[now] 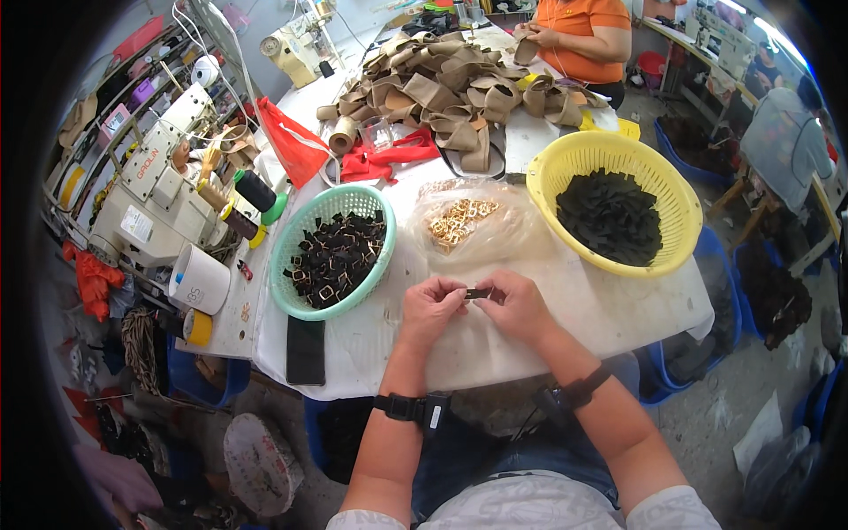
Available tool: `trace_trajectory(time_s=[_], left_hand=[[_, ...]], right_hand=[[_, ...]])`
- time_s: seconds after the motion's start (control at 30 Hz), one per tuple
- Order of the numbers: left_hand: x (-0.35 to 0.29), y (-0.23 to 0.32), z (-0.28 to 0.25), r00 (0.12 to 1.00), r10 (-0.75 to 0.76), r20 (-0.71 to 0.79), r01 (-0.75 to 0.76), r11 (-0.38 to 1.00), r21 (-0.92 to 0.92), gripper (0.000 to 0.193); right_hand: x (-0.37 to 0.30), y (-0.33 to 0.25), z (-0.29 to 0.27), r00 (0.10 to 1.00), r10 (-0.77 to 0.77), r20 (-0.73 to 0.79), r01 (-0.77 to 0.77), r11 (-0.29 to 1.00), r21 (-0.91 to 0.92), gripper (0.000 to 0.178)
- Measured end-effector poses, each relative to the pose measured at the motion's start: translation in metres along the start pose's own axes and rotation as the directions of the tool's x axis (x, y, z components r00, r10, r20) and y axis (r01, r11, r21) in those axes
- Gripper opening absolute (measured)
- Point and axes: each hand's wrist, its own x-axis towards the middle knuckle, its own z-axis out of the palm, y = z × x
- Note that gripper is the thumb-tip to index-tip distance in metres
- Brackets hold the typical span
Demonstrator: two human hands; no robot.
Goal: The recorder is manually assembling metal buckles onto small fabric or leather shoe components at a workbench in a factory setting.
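Observation:
Over the front of the white-covered table, my left hand (433, 306) and my right hand (512, 304) meet, fingertips pinching a small black strip (477, 293) between them. Whether a buckle is on that strip is too small to tell. Just beyond my hands lies a clear plastic bag (515, 231) with gold-coloured metal buckles (461, 221) inside. To the left stands a mint-green basket (385, 231) of black strips fitted with gold buckles (336, 262). A yellow basket (685, 216) at the right holds a heap of plain black strips (609, 219).
A black phone (306, 352) lies at the table's front left edge. Sewing machines (155, 190) and thread cones (256, 192) stand farther left. Brown fabric pieces (433, 93) pile up at the back, beside red cloth (389, 156). A person in orange (583, 40) works at the far side.

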Motion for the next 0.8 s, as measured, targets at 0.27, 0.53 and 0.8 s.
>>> trace_trajectory(time_s=[0.27,0.53,0.8], left_hand=[[-0.002,-0.003,0.001,0.999,0.025,-0.033,-0.026,0.999,-0.02,0.007],[-0.002,-0.001,0.002,0.999,0.035,-0.031,-0.036,0.999,-0.029,0.007],[-0.003,-0.001,0.002,0.999,0.042,-0.02,-0.043,0.999,-0.009,0.008]], right_hand=[[0.002,0.01,0.0,0.997,0.074,0.012,-0.075,0.991,0.108,0.016],[0.002,0.011,-0.002,0.975,0.199,0.1,-0.217,0.95,0.225,0.015],[0.002,0.012,-0.001,0.978,0.187,0.093,-0.202,0.962,0.183,0.013]])
